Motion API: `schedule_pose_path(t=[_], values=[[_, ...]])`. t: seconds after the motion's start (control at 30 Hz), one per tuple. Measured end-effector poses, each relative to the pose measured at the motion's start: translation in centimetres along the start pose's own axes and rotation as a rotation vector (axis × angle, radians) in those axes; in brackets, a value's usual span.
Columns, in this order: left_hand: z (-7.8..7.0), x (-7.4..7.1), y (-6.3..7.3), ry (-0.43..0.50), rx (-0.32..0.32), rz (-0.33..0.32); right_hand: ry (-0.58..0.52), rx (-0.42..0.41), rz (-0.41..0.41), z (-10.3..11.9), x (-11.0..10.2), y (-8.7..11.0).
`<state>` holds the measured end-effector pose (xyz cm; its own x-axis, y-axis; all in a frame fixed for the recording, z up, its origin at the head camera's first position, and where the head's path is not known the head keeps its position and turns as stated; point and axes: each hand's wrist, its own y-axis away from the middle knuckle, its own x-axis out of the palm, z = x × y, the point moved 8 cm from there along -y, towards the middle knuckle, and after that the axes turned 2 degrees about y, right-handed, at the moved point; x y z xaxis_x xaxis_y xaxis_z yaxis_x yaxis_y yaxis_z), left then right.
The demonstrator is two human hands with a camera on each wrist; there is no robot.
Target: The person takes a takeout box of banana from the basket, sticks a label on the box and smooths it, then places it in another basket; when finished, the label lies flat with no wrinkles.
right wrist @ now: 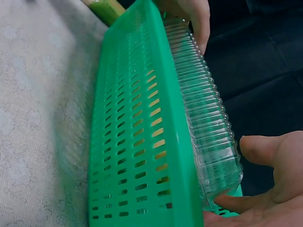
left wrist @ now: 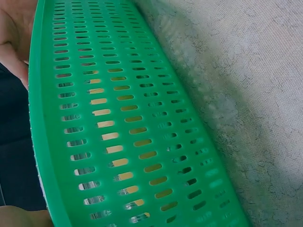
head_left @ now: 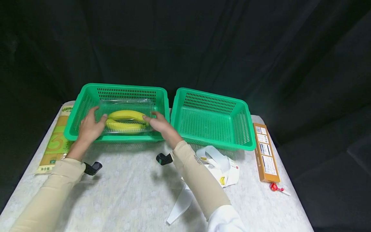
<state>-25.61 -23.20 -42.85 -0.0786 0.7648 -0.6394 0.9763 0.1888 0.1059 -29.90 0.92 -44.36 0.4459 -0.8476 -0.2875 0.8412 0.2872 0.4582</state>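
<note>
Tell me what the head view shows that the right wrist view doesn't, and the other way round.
Only the head view: the right green basket, the orange box, the red lollipop, the white packaging and the curved outlines of two bananas.

Only the right wrist view: a close side-on look at the slots in the left green basket, with yellow showing through.

Both: that basket, the clear container, the left hand, the right hand and the tablecloth.

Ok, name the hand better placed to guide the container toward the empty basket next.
Probably the right hand, at the end of the container nearer the empty basket; the left hand is farther away.
</note>
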Motion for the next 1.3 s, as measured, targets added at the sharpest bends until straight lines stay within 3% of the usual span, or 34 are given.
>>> schedule_pose_path(t=[0.4, 0.83, 1.13, 1.3], values=[[-0.7, 0.4, 0.9, 0.073, 0.021, 0.015, -0.163, -0.075, -0.085, 0.6, -1.4, 1.3], [-2.0, -0.2, 2.7, 0.129, 0.08, 0.002, -0.174, -0.075, -0.016, 0.6, -1.8, 2.8], [-2.6, -1.1, 3.3, 0.194, 0.131, -0.101, -0.154, -0.11, 0.006, 1.2, -2.4, 4.3], [-2.8, -1.4, 3.3, 0.238, 0.125, -0.144, -0.152, -0.135, 0.005, 1.5, -2.3, 5.2]])
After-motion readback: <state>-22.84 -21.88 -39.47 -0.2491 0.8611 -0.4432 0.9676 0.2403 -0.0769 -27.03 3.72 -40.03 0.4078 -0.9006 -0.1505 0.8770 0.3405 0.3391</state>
